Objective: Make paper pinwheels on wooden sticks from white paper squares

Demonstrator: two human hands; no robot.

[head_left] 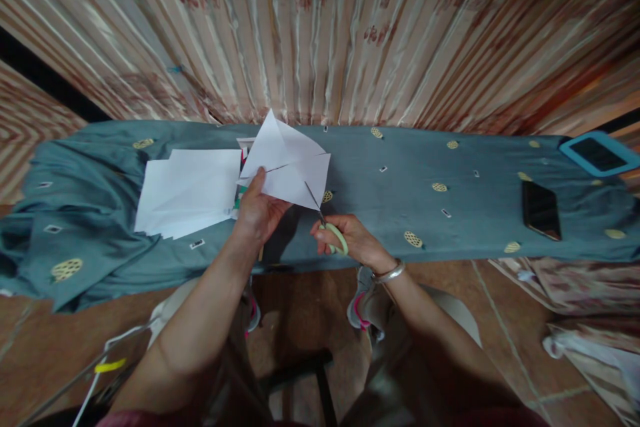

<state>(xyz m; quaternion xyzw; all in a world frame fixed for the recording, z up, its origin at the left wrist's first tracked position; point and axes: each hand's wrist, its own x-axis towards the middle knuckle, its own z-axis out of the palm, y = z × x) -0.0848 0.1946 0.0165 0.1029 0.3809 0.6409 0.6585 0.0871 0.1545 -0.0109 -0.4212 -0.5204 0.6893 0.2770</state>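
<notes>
My left hand grips a white sheet of paper at its lower left, thumb on top and fingers underneath. Slits run into the sheet from its edges, and one corner points up and away from me. In my right hand is a pair of scissors with light green handles, fingers around the loops. The scissor blades reach the sheet's lower right corner, one blade lying over the paper. Left of my hands rests a stack of white paper. Partly hidden under the held sheet is a colourful item I cannot make out.
A grey-green cloth with pineapple prints covers the long narrow table. At the right lie a black phone and a blue-framed tablet-like device. A pleated curtain hangs behind the table. A white cable runs at lower left.
</notes>
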